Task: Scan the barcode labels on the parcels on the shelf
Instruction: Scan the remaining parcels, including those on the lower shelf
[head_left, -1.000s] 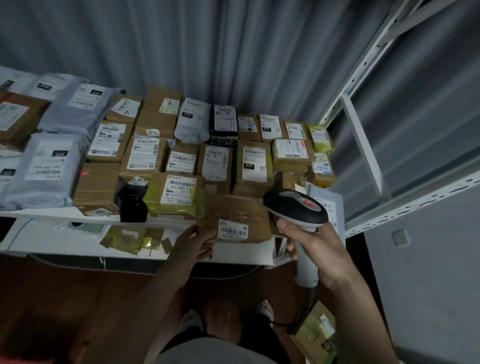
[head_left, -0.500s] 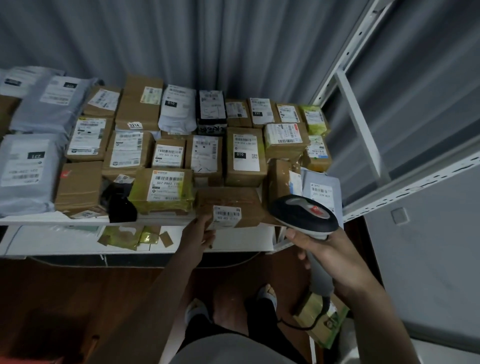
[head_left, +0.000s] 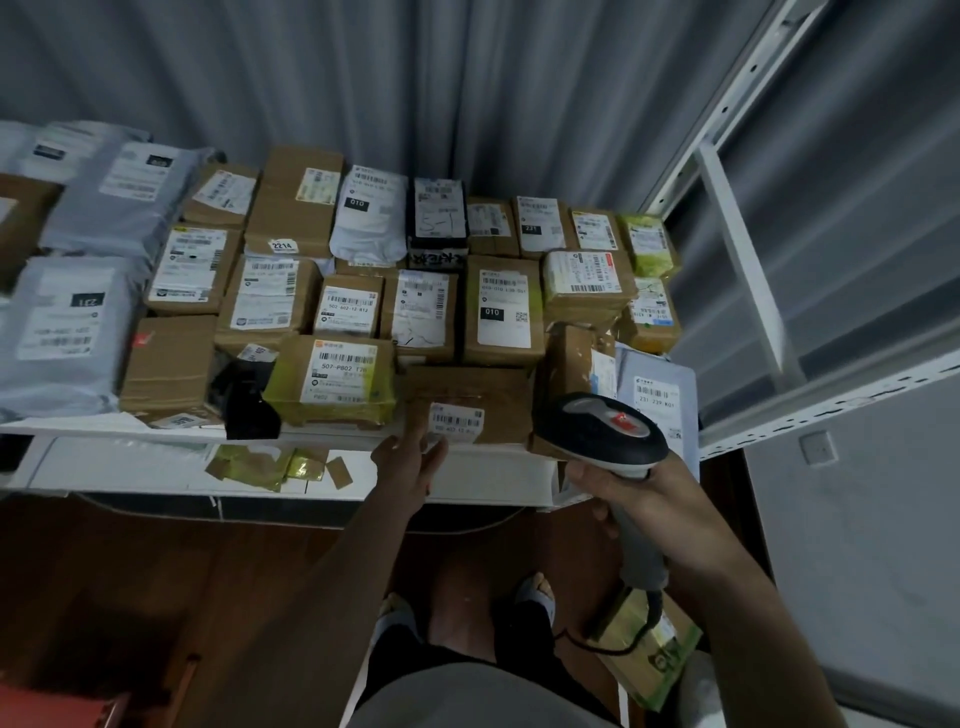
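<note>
Many brown boxes and grey mailer bags with white barcode labels cover the white shelf (head_left: 130, 428). A flat brown parcel (head_left: 467, 395) lies at the front edge, its barcode label (head_left: 457, 422) facing up. My left hand (head_left: 410, 460) grips this parcel's front edge just under the label. My right hand (head_left: 641, 506) is closed on the grey handle of a barcode scanner (head_left: 602, 434). The scanner's black head hangs right of the parcel, in front of a grey mailer labelled 231 (head_left: 657, 395). To the left sits a box wrapped in yellow tape (head_left: 332, 384).
A white metal rack upright (head_left: 743, 270) and a perforated beam (head_left: 831, 395) stand at the right. Yellow tape scraps (head_left: 275, 467) lie on the lower ledge. A black bag (head_left: 249, 402) sits at the shelf front. A green-yellow parcel (head_left: 649, 660) lies on the floor by my feet.
The flat brown parcel has gone back onto the shelf from overhanging the edge, my left hand following. The scanner has dropped lower and to the right of it.
</note>
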